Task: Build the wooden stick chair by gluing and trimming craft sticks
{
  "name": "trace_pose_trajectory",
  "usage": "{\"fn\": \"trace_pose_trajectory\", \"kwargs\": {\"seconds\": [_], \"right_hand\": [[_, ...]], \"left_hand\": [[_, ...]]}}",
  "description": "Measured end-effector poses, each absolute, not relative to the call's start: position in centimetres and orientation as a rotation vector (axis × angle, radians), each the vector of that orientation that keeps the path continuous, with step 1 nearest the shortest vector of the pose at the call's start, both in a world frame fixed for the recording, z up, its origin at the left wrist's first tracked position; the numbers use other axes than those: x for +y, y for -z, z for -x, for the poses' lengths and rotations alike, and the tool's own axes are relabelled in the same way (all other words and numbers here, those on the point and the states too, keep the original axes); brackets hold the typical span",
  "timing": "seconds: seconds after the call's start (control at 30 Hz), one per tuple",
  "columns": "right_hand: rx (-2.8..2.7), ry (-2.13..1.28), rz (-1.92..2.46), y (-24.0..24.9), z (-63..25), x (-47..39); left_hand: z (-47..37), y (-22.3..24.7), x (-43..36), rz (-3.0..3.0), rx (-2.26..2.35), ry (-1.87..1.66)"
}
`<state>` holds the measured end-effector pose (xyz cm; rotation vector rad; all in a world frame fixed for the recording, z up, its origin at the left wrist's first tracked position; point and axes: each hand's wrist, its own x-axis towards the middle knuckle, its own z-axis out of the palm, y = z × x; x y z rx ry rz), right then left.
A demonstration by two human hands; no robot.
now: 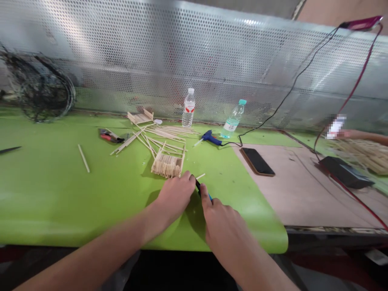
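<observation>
My left hand (178, 192) is closed just in front of a small wooden-stick model (167, 165). A thin pale wooden stick (200, 176) pokes out past its fingertips, where the fingers appear to pinch it. My right hand (222, 218) is wrapped round a black and blue utility knife (198, 186), index finger stretched along the top. The knife's front end meets the stick near the left fingertips; the exact contact is hidden. The model has a densely packed row of short sticks and several longer ones standing up from it.
Behind lie loose sticks (172, 131), pliers (110, 136), a blue glue gun (211, 138) and two bottles, one clear (188, 109), one green-capped (233, 121). A phone (257, 161) and power strip (345, 171) are right. Another person's hand (348, 134) shows far right.
</observation>
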<state>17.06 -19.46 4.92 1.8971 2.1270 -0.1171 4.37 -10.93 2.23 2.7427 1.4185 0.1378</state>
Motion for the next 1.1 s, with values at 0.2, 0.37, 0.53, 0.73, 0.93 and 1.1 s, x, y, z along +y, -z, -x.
{"fn": "trace_pose_trajectory", "kwargs": {"seconds": [0.2,0.37,0.53,0.73,0.93,1.1], "right_hand": [[2.158,0.126,-1.888,-5.9,-17.0,-19.1],[2.29,0.385,-2.059,-7.2,-19.9,-18.6],[2.372,0.604,-2.166,-7.4,-22.0,-18.0],[2.243,0.441,-2.122,-7.5,-19.7,-17.9],[2.154,0.27,-1.993,-6.1,-18.0,-19.0],[2.147,0.191,-1.961,-5.6,-17.9,-19.3]], "left_hand": [[-4.2,-2.0,-10.8,-2.7,1.485,-0.159],[-3.8,-1.3,-11.0,-2.693,1.472,-0.199],[-3.7,-1.5,-11.0,-2.692,1.475,-0.21],[-4.0,-2.3,-11.1,-2.684,1.469,-0.168],[-4.0,-2.4,-10.9,-2.632,1.498,-0.158],[-3.8,-2.2,-10.6,-2.661,1.447,-0.169]]}}
